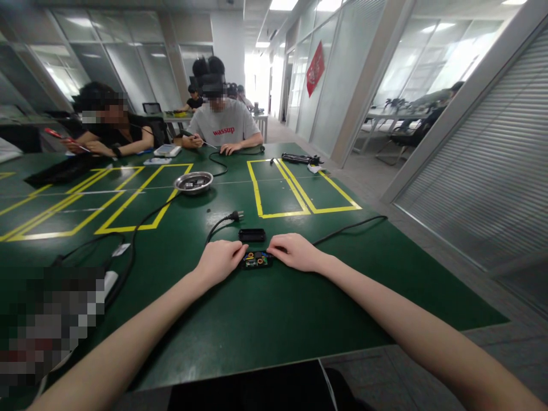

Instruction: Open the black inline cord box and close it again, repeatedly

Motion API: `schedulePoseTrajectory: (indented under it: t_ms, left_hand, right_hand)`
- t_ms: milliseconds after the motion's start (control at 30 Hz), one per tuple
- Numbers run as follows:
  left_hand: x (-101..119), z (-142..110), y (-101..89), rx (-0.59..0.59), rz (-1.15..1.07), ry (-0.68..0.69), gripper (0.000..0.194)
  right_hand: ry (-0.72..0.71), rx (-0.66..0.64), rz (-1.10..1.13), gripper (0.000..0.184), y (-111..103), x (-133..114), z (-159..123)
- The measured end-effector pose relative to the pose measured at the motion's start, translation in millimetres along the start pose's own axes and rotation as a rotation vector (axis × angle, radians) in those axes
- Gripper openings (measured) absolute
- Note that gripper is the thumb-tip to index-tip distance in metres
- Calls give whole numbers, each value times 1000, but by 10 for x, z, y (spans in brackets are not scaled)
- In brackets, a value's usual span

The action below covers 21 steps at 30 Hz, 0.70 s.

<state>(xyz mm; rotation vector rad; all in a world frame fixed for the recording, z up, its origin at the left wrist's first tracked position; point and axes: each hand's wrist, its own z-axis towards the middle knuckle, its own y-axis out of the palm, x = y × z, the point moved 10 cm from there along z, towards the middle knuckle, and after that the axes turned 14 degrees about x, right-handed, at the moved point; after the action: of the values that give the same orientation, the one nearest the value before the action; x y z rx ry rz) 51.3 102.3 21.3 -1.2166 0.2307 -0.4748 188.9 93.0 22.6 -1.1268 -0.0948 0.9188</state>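
An opened power adapter [257, 261] lies on the green table, its black half-shell holding a circuit board with copper-coloured coils and coloured wires. My left hand [219, 261] pinches the left end, fingers closed. At the other end, my right hand [295, 251] has thumb and fingers pressed together where the cord enters. My fingers partly cover both ends. Just beyond lies the black cover [252, 234], hollow side up. A two-pin plug [235, 216] on a black cord is behind my left hand. Another black cord [351, 229] runs off to the right.
A metal bowl [193, 182] with metal parts stands farther back. Yellow tape [285, 216] marks rectangles on the table [325, 308]. A folded black tripod [302, 159] lies at the far edge. Two people sit opposite, handling tools; a black tray [64, 170] is at left.
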Motion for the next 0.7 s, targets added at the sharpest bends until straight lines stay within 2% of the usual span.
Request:
schedulePoseTrajectory:
  t_ms: [300,533,700]
  left_hand:
    - [-132,17,-136,154,-153,-114,51]
    - [-67,13,-51,72,-88,-87,48]
    - [-61,30,-66,76,-43,-66,45]
  right_hand:
    - [133,11,-160,29,-3,79,9]
    - [214,50,-174,27,21,129,25]
    - [183,54,-163,24,24,122,59]
